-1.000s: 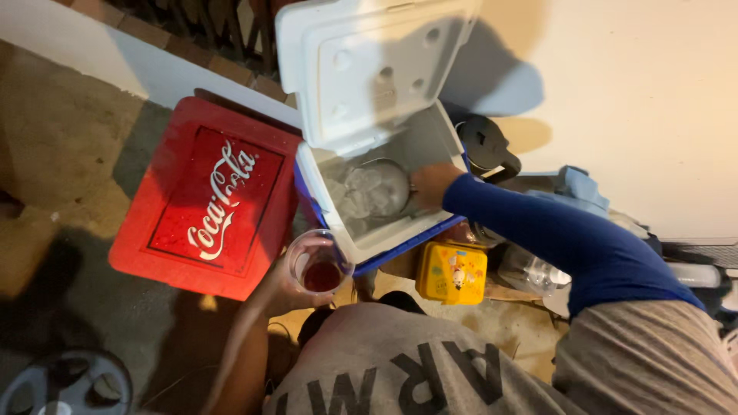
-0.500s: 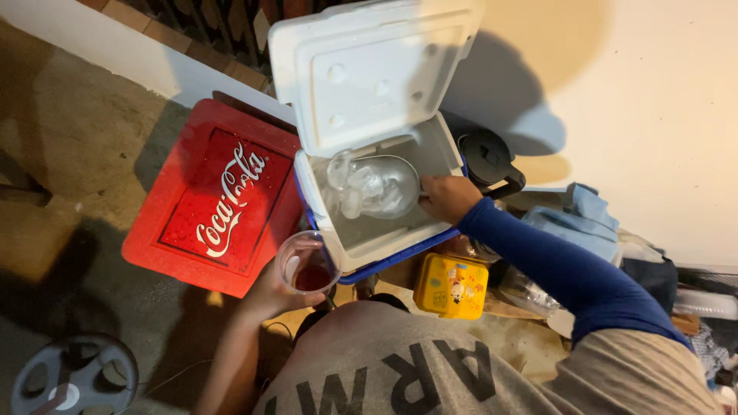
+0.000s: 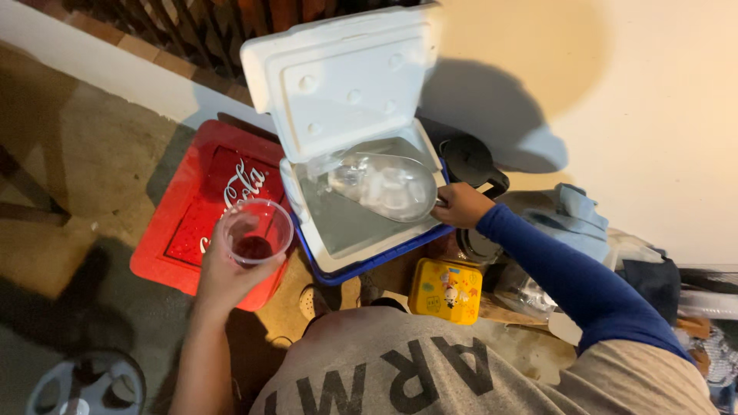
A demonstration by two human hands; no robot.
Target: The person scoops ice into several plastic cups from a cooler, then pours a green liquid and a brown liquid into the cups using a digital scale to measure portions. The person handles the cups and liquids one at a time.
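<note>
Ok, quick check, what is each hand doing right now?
Left hand: closed around a clear plastic cup with a little dark red drink in it.
Right hand: closed on the handle of a clear scoop of ice over the open cooler.

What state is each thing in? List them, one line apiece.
White cooler: open, lid tipped back upright.
Scoop: loaded with ice, held over the cooler by the right hand.
Clear cup: upright in the left hand, a little dark red drink at the bottom.
Red cooler: shut.
Yellow tin: shut, lying flat.
</note>
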